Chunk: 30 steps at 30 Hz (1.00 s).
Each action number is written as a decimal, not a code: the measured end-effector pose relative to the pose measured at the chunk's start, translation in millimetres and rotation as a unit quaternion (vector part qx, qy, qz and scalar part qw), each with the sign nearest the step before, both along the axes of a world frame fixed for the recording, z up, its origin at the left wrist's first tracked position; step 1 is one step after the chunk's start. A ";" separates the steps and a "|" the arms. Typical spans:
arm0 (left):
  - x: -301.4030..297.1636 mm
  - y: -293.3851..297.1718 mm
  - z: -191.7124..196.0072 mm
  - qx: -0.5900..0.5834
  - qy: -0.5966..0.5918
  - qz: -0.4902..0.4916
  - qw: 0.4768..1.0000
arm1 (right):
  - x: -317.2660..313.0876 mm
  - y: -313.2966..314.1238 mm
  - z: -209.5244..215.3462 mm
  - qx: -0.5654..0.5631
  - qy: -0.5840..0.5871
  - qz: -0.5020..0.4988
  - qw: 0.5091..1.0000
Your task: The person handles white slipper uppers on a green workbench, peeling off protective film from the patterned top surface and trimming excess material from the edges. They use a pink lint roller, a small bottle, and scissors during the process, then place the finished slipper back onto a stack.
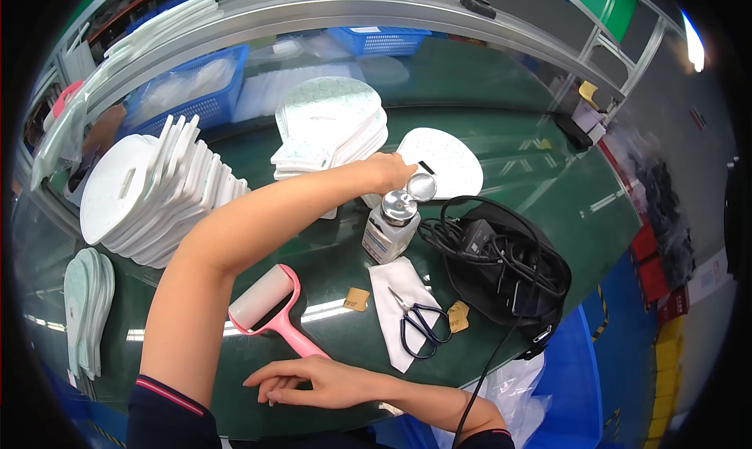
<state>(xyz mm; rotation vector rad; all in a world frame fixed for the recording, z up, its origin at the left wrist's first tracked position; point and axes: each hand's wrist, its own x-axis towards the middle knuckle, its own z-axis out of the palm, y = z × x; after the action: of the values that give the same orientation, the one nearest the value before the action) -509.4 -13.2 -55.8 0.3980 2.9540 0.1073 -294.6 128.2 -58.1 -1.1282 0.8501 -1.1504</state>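
My left hand (389,173) reaches across the table with its fingers curled on the near left edge of a flat white panel (446,155) with a rounded end. Just below that hand stands a clear square dispenser bottle (385,240), its round metal lid (421,187) flipped up. By the front of the table hovers my right hand (325,382), empty, index finger stretched and the others loosely bent. Closest to it lies a sticky roller (263,297) with a pink handle. Scissors (419,324) with dark blue handles rest on a folded white cloth (399,281).
Stacks of white panels stand at left (117,187) and centre (333,112); thin pale pieces (88,308) lie far left. A black bag (489,273) with cables sits right. Small brown paper pieces (356,299) flank the cloth. Blue baskets (380,42) and a metal rail (352,4) are behind.
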 end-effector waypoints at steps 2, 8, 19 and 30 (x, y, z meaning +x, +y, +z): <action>0.2 4.1 -0.9 0.006 0.052 -0.007 0.999 | 0.0 0.4 0.0 0.001 0.002 0.000 1.000; -6.9 5.9 -5.6 0.002 0.070 0.048 0.996 | 0.9 -1.4 -0.8 -0.001 0.001 -0.001 1.000; -43.0 13.0 -41.9 -0.007 0.096 0.151 0.984 | 1.3 -1.9 0.2 0.006 0.004 0.004 1.000; -46.0 21.6 -44.2 0.010 0.102 0.178 0.979 | -2.0 1.0 1.4 0.011 0.007 0.017 1.000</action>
<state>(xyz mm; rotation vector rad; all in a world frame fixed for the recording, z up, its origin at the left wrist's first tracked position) -555.4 8.4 -100.0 -0.1319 3.1969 0.1461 -296.5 129.2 -56.7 -1.1308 0.8500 -1.1045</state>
